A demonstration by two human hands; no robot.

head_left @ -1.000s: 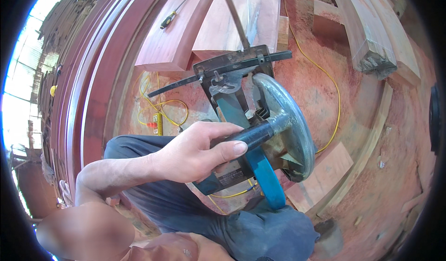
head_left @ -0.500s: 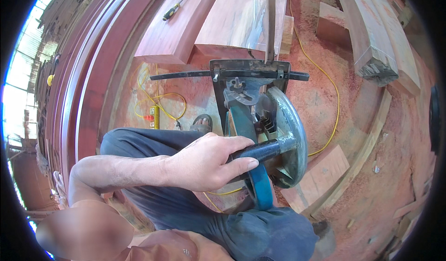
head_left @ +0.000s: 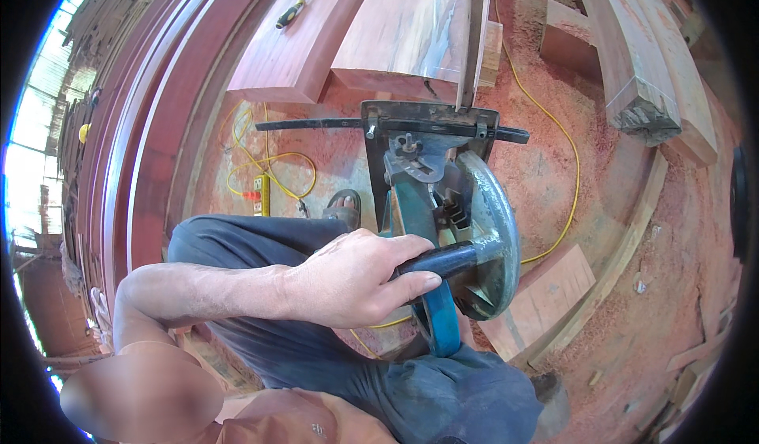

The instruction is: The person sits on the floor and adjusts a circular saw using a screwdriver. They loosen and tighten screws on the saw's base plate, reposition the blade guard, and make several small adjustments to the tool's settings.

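My left hand (head_left: 360, 278) is closed around the black side handle (head_left: 439, 260) of a circular saw (head_left: 435, 325). The saw has a blue body, a rounded metal blade guard (head_left: 502, 230) and a dark base plate (head_left: 427, 120). A long black bar (head_left: 308, 124) crosses that plate. The saw is held above my lap, its plate end pointing away from me. My right hand does not show. From the plate's far edge a narrow brown strip (head_left: 472, 41) reaches outward; whether it is fixed there is unclear.
Thick timber boards (head_left: 395, 41) lie ahead, with a screwdriver (head_left: 291, 15) on one. Dark red planks (head_left: 158, 120) run along the left. A yellow cord (head_left: 575, 159) loops over the dusty floor near a yellow socket block (head_left: 262, 195). More beams (head_left: 632, 56) lie at the right.
The saw and its strip have shifted slightly right, with the strip's far end moving most. My left hand keeps its grip on the handle.
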